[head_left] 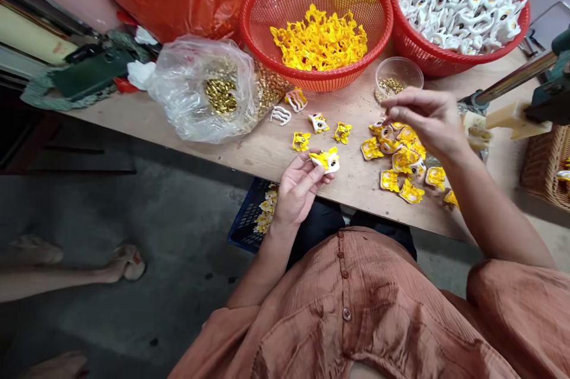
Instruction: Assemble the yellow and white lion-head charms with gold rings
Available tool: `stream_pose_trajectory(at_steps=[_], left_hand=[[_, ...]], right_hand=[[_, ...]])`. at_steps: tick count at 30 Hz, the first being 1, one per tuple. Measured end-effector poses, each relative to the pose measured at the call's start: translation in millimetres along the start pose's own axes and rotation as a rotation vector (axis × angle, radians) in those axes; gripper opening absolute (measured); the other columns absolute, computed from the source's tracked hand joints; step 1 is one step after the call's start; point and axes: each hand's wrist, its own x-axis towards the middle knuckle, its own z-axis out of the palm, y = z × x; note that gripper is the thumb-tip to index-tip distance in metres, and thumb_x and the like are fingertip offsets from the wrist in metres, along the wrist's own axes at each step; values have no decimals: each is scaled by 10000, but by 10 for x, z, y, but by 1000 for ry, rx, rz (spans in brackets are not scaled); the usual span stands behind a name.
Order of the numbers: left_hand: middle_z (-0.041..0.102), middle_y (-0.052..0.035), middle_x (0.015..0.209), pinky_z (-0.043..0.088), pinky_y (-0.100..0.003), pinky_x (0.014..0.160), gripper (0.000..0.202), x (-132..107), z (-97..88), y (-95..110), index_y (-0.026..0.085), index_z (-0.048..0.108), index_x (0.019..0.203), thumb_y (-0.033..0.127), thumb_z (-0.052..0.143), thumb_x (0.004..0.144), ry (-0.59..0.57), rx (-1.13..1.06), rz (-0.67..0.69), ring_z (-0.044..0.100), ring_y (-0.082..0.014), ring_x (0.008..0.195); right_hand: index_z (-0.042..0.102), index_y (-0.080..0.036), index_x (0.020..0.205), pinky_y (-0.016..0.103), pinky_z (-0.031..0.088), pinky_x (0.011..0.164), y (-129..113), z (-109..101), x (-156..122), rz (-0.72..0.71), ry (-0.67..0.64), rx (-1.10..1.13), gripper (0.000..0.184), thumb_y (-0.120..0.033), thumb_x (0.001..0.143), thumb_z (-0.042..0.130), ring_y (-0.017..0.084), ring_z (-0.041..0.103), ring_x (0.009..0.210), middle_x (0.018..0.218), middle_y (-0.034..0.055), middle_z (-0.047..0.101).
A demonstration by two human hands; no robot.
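Note:
Between the thumb and fingers of my left hand (301, 188) is a yellow-and-white plastic animal head (327, 160) with a dark eye, held over the table's front edge. My right hand (423, 117) is raised beside a small clear cup (399, 76) of gold-coloured rings, thumb and forefinger pinched together. Whatever sits in that pinch is too small to name. Below the right hand lies a heap of yellow-and-white head pieces (403, 150). Loose yellow pieces (301, 141) and a white ribbed piece (280, 115) lie near my left hand.
A red basket (249, 16) holds yellow parts; another red basket (458, 67) holds white parts with eyes. A clear bag (178, 94) contains gold-coloured pieces. A metal press-like tool (525, 114) stands at right. A blue crate (243, 227) sits below the table; another person's foot (129, 261) is at left.

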Motion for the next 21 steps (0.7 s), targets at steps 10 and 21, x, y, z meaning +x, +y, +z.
stream_pose_trajectory(at_steps=[10, 21], left_hand=[[800, -56, 989, 594, -196, 630, 413, -187, 322, -137, 168, 778, 1103, 302, 934, 745, 15, 208, 28, 710, -99, 675], [803, -40, 982, 640, -204, 626, 397, -300, 522, -205, 183, 784, 1114, 294, 932, 762, -1, 289, 42, 731, -104, 654]], right_hand=[[805, -204, 922, 288, 675, 743, -160, 562, -898, 8, 60, 179, 178, -351, 848, 872, 140, 751, 800, 886, 38, 800], [808, -249, 943, 373, 639, 793, -86, 545, -1153, -205, 198, 0, 75, -222, 876, 828, 192, 744, 853, 883, 38, 794]])
